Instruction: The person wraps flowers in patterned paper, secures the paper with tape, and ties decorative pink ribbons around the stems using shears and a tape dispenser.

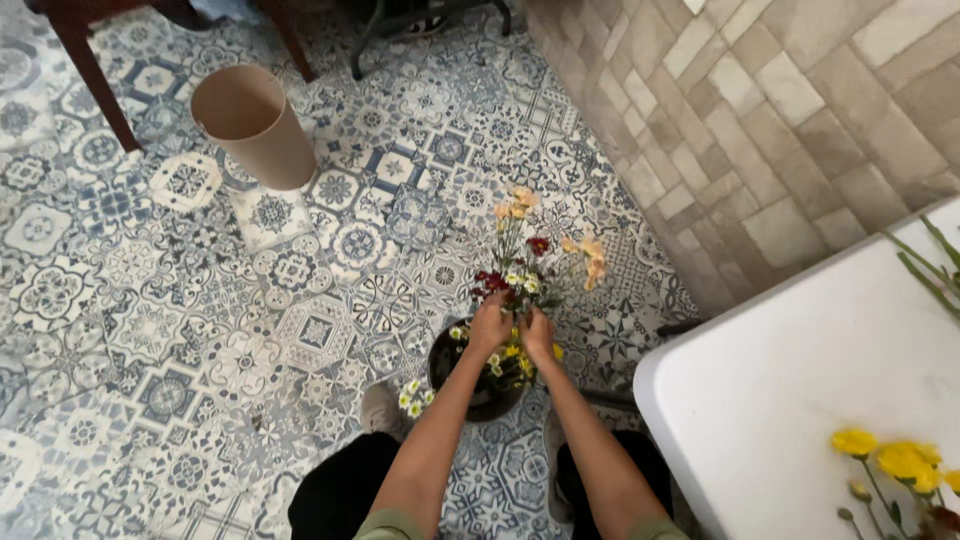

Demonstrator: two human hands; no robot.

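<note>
Head view: both hands reach down into the dark bucket (pixel 480 385) on the tiled floor. The left hand (pixel 489 325) and right hand (pixel 538 335) have fingers pressed around mixed flower stems (pixel 520 270) just above the bucket; gripping low keeps the stems bunched.

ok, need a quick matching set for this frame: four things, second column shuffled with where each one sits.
Things:
1. tan bin
2. dark bucket
3. white table
4. yellow flowers

Places:
A. lying on the table, lower right
B. on the floor under both hands
C. right edge of view, by the wall
D. upper left floor, near a chair leg

Pairs: 1-D, 2-B, 3-C, 4-A
</note>
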